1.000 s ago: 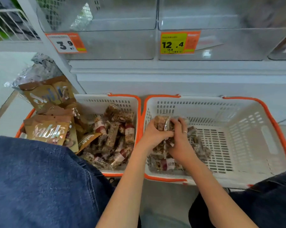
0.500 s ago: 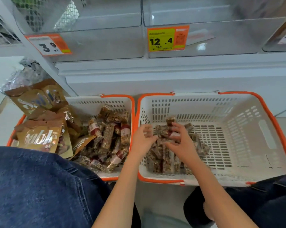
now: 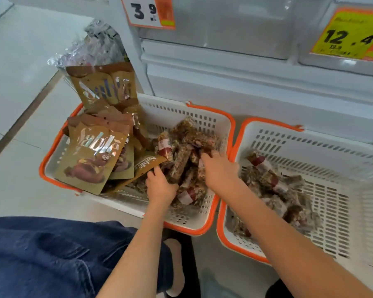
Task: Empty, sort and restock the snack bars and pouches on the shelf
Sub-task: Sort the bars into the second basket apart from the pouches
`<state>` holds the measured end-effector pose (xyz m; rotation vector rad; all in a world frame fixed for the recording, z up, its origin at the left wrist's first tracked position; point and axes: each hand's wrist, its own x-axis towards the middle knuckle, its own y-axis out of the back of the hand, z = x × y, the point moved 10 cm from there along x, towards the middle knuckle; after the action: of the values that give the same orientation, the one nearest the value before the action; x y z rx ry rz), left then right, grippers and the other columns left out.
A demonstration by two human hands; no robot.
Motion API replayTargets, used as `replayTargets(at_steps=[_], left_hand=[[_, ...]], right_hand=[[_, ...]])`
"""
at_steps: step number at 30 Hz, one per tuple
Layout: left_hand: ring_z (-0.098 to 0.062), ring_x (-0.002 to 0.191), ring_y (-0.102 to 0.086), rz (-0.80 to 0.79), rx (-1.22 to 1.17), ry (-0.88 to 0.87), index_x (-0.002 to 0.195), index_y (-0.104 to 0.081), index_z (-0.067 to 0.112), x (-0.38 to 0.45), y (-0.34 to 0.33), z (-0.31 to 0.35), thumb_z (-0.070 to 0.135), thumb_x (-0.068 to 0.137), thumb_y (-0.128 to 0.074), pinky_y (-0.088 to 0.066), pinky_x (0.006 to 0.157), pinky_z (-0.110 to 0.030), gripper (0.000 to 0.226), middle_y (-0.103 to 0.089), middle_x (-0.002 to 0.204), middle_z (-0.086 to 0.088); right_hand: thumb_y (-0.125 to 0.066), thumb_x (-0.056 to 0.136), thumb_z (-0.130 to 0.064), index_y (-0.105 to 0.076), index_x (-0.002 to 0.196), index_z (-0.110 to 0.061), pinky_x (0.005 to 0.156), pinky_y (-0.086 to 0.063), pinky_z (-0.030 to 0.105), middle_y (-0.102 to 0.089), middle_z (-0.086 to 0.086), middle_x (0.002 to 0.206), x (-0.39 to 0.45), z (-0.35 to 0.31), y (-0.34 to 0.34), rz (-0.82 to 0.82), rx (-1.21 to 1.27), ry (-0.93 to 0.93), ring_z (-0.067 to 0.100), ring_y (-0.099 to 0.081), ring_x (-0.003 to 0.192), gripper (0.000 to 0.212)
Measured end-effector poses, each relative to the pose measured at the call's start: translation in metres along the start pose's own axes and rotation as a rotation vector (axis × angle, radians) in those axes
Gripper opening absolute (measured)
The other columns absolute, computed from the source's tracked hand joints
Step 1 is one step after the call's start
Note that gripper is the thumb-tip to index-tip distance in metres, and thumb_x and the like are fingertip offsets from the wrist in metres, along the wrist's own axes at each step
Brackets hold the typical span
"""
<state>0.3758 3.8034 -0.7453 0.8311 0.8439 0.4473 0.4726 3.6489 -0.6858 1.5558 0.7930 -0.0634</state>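
Snack bars (image 3: 185,168) heaped in left basket (image 3: 222,123), at 9 o'clock from right basket (image 3: 267,130). Both hands have crossed over from the right basket's pile: left hand (image 3: 159,186) and right hand (image 3: 219,168) curl into the heap, grasp unclear. Sorting continues; gold pouches (image 3: 93,155) untouched.

left hand (image 3: 159,186): grips snack bars (image 3: 183,166) in left basket (image 3: 222,125)
right hand (image 3: 219,168): on the same pile
pouches (image 3: 91,160): left basket's left side
right basket (image 3: 331,147): more bars (image 3: 278,190)

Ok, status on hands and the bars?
Both hands, left hand and right hand, in left white basket, on clear-wrapped snack bars. Grip unclear. Gold pouches alongside.
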Motion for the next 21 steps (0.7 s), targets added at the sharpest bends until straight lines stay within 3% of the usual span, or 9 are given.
replayTargets(at_steps=[3,6,9,12,17,21], left_hand=[[-0.038,0.129,-0.034,-0.023,0.029,-0.030,0.139,-0.030,0.007,0.023,-0.010,0.001,0.038,0.079,-0.072,-0.034,0.106,-0.044,0.080,-0.036,0.140,-0.018],[-0.033,0.126,-0.044,-0.045,-0.030,-0.071,0.142,-0.027,0.008,0.044,-0.025,0.012,0.051,0.072,-0.075,-0.041,0.102,-0.044,0.095,-0.045,0.138,-0.015],[-0.034,0.132,-0.040,-0.066,-0.055,-0.093,0.149,0.018,0.020,0.061,-0.034,0.020,0.052,0.071,-0.075,-0.042,0.102,-0.046,0.126,-0.032,0.150,-0.014],[-0.037,0.134,-0.037,-0.066,-0.008,-0.092,0.138,0.036,0.036,0.073,-0.039,0.023,0.049,0.072,-0.075,-0.044,0.099,-0.051,0.130,-0.023,0.154,-0.016],[-0.038,0.141,-0.019,-0.017,0.097,-0.121,0.146,0.022,0.033,0.074,-0.046,0.023,0.040,0.077,-0.073,-0.035,0.106,-0.054,0.117,-0.008,0.157,-0.012],[-0.039,0.139,-0.018,0.034,0.148,-0.174,0.149,0.015,0.025,0.069,-0.045,0.031,0.026,0.080,-0.072,-0.041,0.101,-0.053,0.111,-0.003,0.155,-0.009]], right_hand=[[-0.053,0.085,-0.010,-0.032,0.138,-0.027,0.101,-0.022,0.064,-0.031,0.009,0.148,-0.008,-0.002,0.012,0.047,-0.052,-0.090,0.034,-0.029,0.134,0.059],[-0.056,0.086,-0.012,-0.037,0.135,-0.025,0.105,-0.024,0.060,-0.039,0.009,0.143,0.006,-0.015,0.042,0.268,-0.084,-0.031,0.035,-0.033,0.132,0.053],[-0.067,0.083,-0.015,-0.031,0.143,-0.024,0.108,-0.032,0.051,-0.028,0.008,0.151,0.054,-0.028,0.036,0.241,0.120,0.172,0.033,-0.026,0.137,0.071],[-0.072,0.080,-0.019,-0.012,0.151,-0.029,0.112,-0.026,0.054,-0.018,0.010,0.156,0.101,-0.007,0.004,0.116,0.119,0.117,0.037,-0.020,0.139,0.093],[-0.082,0.069,-0.026,0.004,0.148,-0.025,0.098,-0.045,0.049,-0.032,0.020,0.147,0.126,0.001,-0.033,-0.003,0.148,0.065,0.042,-0.046,0.123,0.116],[-0.085,0.065,-0.038,0.007,0.149,-0.015,0.103,-0.042,0.044,-0.037,0.022,0.145,0.119,-0.001,-0.058,-0.126,0.109,0.056,0.041,-0.044,0.126,0.126]])
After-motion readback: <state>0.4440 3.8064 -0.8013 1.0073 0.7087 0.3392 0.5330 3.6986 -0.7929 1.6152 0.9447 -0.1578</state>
